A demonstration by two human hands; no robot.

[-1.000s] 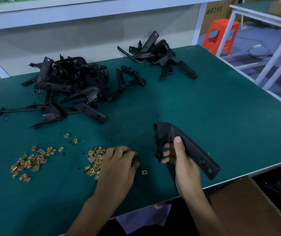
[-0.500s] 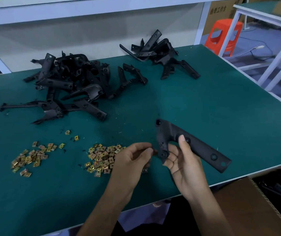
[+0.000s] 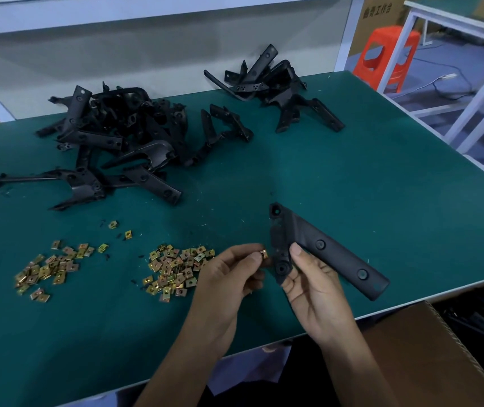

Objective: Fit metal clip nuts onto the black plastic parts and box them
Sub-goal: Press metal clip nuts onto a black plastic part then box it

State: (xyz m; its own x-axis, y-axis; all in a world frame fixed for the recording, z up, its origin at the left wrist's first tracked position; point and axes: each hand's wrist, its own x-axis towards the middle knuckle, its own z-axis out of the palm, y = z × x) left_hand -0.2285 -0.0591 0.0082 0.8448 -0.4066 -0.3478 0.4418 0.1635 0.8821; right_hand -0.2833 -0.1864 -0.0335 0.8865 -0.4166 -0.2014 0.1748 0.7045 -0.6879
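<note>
Near the lower middle of the frame, the left hand (image 3: 229, 277) pinches one brass-coloured clip nut (image 3: 263, 254) between thumb and fingertips, its other fingers curled under. The nut is right at the edge of the black plastic part (image 3: 326, 249), at its short end. The right hand (image 3: 311, 286) grips that short end, thumb on top and fingers beneath, so the long arm of the part points toward the lower right, just above the front edge of the green counter (image 3: 367, 171).

Just left of the hands lies a pile of clip nuts (image 3: 176, 268). A second pile (image 3: 47, 268) lies further left, with a few loose nuts (image 3: 128, 235) between and above them. A big heap of black parts (image 3: 123, 142) fills the upper left of the counter, and a smaller heap (image 3: 273, 89) sits at upper middle near the back edge.

At lower right, below the counter edge, is an open cardboard box (image 3: 428, 348). At upper right stand an orange plastic stool (image 3: 387, 57) and a brown carton (image 3: 377, 10). Dark Chinese characters are printed on the carton, too blurred to read with certainty.
</note>
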